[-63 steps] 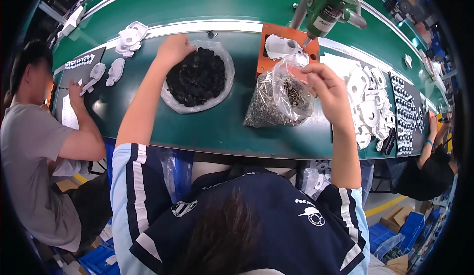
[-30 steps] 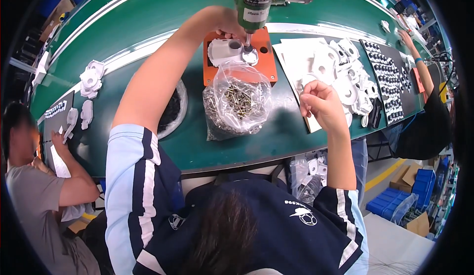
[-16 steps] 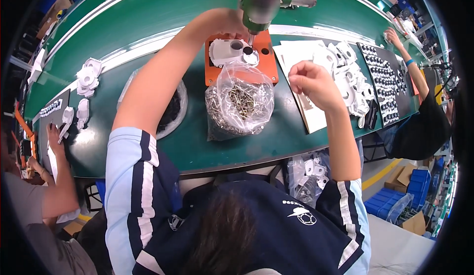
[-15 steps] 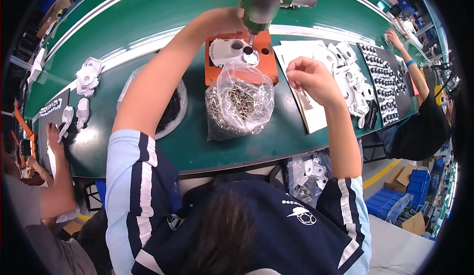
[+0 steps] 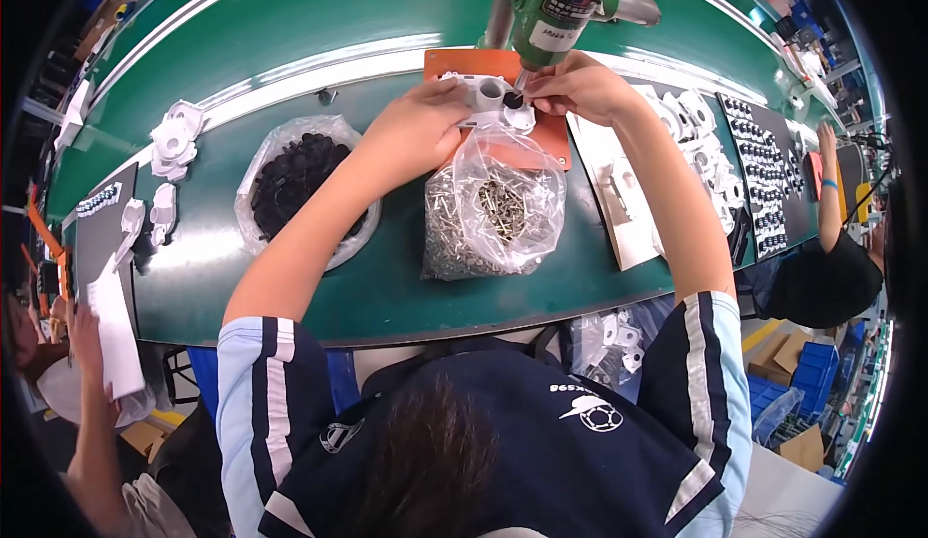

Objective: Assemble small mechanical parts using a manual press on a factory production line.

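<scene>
A white plastic housing rests on an orange fixture plate, with a round black piece at its right part. Its left end is gripped by my left hand, fingers bent over the edge. Just above the black piece is the slim metal tip of a green bench machine. Beside that tip, my right hand has thumb and fingers pinched together; whatever is between them is too small to make out. Directly in front of the fixture sits a clear plastic bag of screws.
A bag of black round parts lies left. To the right are cardboard, a pile of white housings and a board with rows of black-and-white parts. A co-worker's arm shows at left, another person's arm at right.
My left hand has come down from beside the machine onto the white housing. My right hand has moved from above the cardboard to the machine's tip. The whole view has shifted slightly.
</scene>
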